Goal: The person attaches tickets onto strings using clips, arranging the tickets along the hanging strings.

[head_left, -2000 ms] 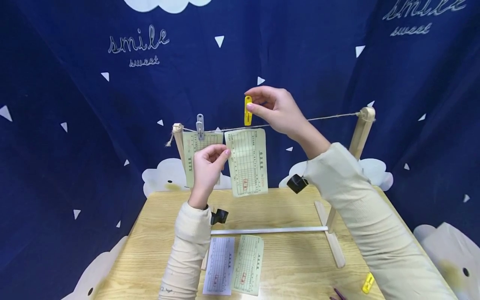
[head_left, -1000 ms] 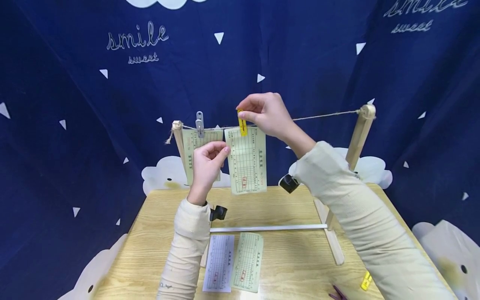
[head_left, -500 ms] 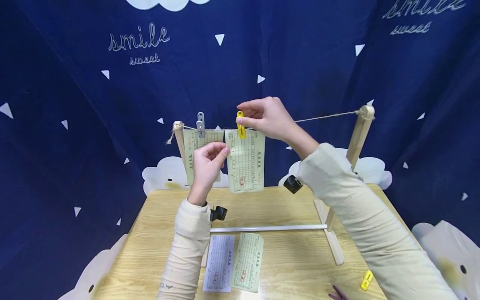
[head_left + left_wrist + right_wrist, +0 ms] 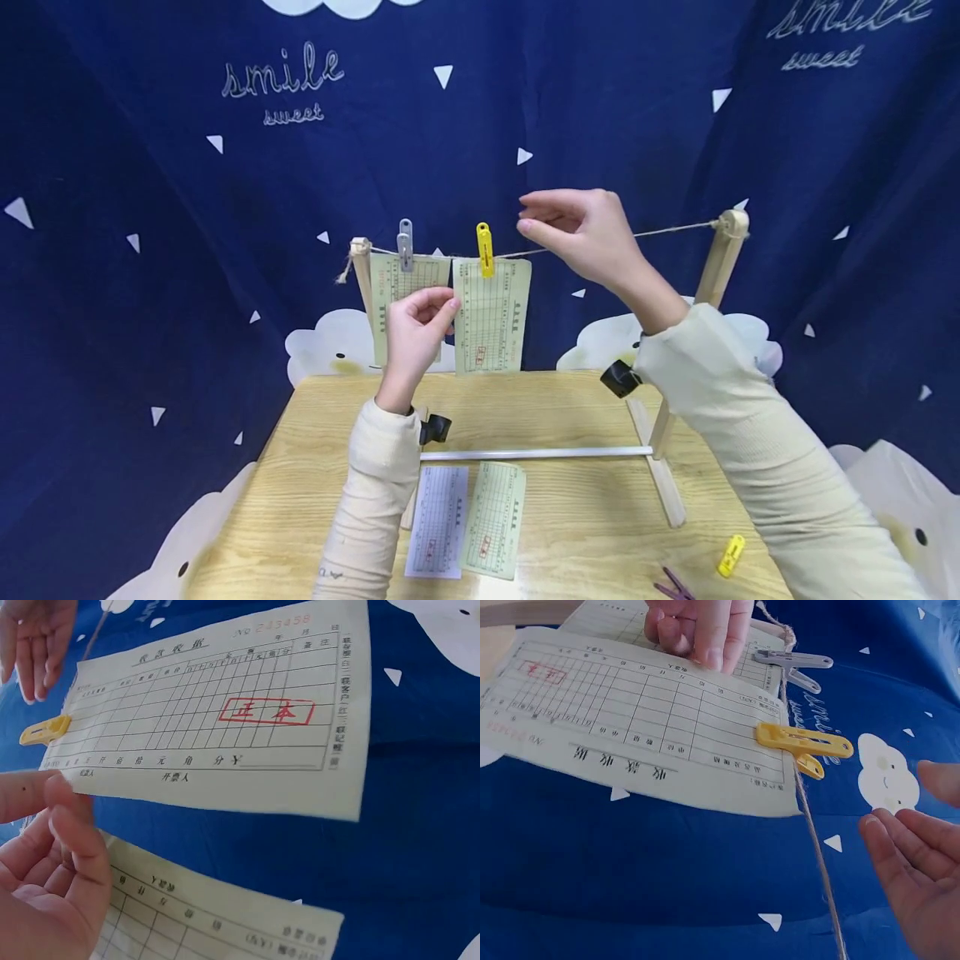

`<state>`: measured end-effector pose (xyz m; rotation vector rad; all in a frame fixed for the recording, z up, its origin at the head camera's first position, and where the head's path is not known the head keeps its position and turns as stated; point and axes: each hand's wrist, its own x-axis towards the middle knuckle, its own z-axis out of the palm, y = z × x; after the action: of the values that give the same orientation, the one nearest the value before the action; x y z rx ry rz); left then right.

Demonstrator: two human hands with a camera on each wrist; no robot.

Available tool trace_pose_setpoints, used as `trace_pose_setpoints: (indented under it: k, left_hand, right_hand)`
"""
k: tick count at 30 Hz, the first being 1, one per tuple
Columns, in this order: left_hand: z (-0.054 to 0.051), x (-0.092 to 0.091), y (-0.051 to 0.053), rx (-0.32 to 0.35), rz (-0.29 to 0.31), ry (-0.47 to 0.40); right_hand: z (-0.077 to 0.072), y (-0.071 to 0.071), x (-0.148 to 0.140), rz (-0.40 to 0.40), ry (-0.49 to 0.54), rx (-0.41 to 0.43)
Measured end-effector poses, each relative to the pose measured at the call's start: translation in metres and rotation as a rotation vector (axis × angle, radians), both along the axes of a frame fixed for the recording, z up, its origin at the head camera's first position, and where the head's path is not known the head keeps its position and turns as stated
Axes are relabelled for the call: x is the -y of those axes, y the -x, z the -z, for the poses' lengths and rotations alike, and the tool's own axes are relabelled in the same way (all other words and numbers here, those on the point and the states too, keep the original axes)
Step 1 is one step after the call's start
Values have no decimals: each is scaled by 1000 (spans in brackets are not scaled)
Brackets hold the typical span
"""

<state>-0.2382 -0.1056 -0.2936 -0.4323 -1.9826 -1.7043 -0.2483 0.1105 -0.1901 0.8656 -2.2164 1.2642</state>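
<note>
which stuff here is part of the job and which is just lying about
Seems in use:
hung yellow clip
grey clip
yellow-clipped slip
grey-clipped slip
string
wooden stand

Just lying on the table, though perhaps spares for the same job:
whitish slip
greenish slip
loose yellow clip
purple clip

Cord (image 4: 675, 228) runs between left post (image 4: 363, 271) and right post (image 4: 716, 267) across mid-frame; curtain (image 4: 420, 167) behind. Beside left post: first hanging sheet (image 4: 408, 279), first clip (image 4: 405, 247) at its top. Just right: second hanging sheet (image 4: 492, 321), second clip (image 4: 485, 250) holding it to the cord. Left hand (image 4: 420, 329) before first hanging sheet, fingertips at second hanging sheet's left edge. Right hand (image 4: 588, 233) right of second clip, apart. Below, rod (image 4: 540, 453) crosses. Bottom centre, nearer than rod: left flat sheet (image 4: 437, 521) and right flat sheet (image 4: 492, 521), side by side on surface (image 4: 585, 517). Lower right: two loose clips (image 4: 731, 556), near each other.
</note>
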Motion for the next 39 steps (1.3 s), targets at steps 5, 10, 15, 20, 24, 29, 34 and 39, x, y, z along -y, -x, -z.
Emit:
trace_pose_setpoints:
  k: [5,10,15,20,24,29,34,39]
  left_hand:
    - [7,3,-7,-12,-6,55]
    - [12,6,-18,-88,-55,155]
    - [18,8,-26,-139,-39,184]
    - [19,9,-34,-157,-6,187]
    - [10,7,-50,-162,38,215]
    - [2,4,-70,-157,86,278]
    - [10,6,-77,-160,119,307]
    - [18,8,-81,-168,146,323]
  right_hand:
    - [7,-10,-11,-1,30,6]
    - [17,-20,-22,0,34,0]
    - [27,-29,-36,9,58,9]
    - [34,-41,-47,11,93,33]
    - [39,-49,-55,20,86,31]
    - [50,-60,-68,41,60,21]
    - [63,-68,-79,33,75,24]
    - [75,-72,-88,28,61,13]
